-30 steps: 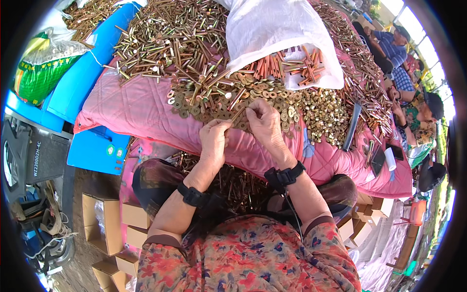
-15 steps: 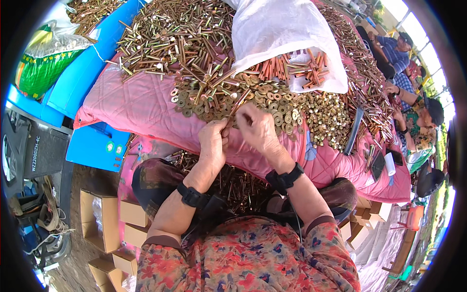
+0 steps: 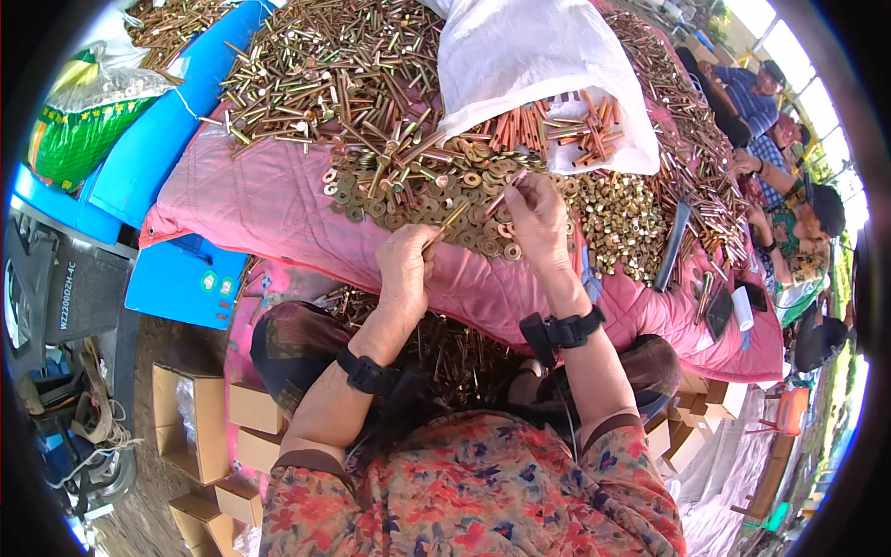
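My left hand [image 3: 406, 265] is closed, and a brass-coloured bolt [image 3: 453, 218] sticks out from its thumb and fingertips. To its right, my right hand [image 3: 540, 223] pinches a thin, pinkish copper-coloured tube [image 3: 506, 195], its end partly hidden by the fingers. Both hands are over the near edge of the pink quilt [image 3: 269, 204], just in front of a spread of flat washers [image 3: 418, 201]. A heap of small nuts [image 3: 626, 218] lies beside my right hand. Copper-coloured tubes [image 3: 520, 130] spill from the mouth of a white woven sack [image 3: 538, 65] beyond the hands.
Long bolts [image 3: 325, 74] are piled at the far left, more at the right. A dark curved bar [image 3: 673, 246], a phone [image 3: 754, 297] and a white roll [image 3: 743, 311] lie at the right. Cardboard boxes [image 3: 190, 422] stand lower left. Other people [image 3: 784, 204] sit at the far right.
My right hand has moved right, away from my left hand, and its fingers now pinch the copper-coloured tube over the washers. The left hand has hardly moved.
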The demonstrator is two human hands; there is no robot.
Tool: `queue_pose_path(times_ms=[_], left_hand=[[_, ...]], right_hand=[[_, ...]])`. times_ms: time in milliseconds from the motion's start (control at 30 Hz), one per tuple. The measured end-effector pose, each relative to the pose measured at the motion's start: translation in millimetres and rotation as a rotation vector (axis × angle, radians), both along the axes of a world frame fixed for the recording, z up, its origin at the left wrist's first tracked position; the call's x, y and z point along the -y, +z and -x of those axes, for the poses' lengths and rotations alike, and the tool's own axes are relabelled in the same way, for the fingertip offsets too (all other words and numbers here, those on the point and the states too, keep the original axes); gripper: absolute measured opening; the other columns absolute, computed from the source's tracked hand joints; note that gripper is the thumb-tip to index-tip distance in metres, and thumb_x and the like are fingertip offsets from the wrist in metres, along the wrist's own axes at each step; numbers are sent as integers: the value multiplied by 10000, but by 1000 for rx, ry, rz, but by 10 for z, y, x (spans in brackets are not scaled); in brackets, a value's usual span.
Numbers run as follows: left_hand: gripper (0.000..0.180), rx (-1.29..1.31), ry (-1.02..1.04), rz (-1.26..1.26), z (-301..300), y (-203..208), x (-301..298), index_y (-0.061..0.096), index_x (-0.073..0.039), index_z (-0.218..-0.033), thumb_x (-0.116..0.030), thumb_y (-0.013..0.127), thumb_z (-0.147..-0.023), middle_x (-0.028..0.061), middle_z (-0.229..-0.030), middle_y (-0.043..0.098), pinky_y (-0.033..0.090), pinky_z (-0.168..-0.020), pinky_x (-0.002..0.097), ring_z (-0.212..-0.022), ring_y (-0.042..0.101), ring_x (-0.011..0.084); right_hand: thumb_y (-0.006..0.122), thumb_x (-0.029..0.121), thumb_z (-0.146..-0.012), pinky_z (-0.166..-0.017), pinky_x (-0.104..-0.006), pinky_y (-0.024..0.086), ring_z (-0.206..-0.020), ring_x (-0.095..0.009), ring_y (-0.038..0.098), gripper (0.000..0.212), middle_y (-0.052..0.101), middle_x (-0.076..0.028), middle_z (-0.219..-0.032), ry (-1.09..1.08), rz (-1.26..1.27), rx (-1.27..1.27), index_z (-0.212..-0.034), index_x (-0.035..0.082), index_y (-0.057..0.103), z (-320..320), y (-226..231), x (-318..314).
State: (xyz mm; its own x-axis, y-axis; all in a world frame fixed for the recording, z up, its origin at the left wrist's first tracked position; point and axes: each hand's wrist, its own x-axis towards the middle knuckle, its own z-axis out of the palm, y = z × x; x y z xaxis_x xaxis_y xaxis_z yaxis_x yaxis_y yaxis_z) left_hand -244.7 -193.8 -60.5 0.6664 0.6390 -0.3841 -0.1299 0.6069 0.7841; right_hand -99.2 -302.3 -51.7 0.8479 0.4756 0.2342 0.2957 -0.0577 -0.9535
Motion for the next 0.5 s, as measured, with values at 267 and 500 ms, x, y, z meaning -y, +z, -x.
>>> queue_pose_path(times_ms=[267,500], left_hand=[[103,31,-180,-105,-90,38,166,568,-58,-690,-110,602,-771,-52,-551,394,176,-390,193,-417,269,26],[94,17,-217,-325,-186,45,291,597,-47,-672,-84,620,-755,-74,-557,424,200,-427,183,-466,313,8]], right_hand=[[584,66,-857,-672,-256,516,-764,-154,608,410,599,-95,-915,12,-506,-458,-1222,-8,412,163,-72,383],[579,64,-857,-668,-266,525,-753,-174,626,357,606,-113,-916,-31,-508,-427,-1172,-8,426,177,-60,553]])
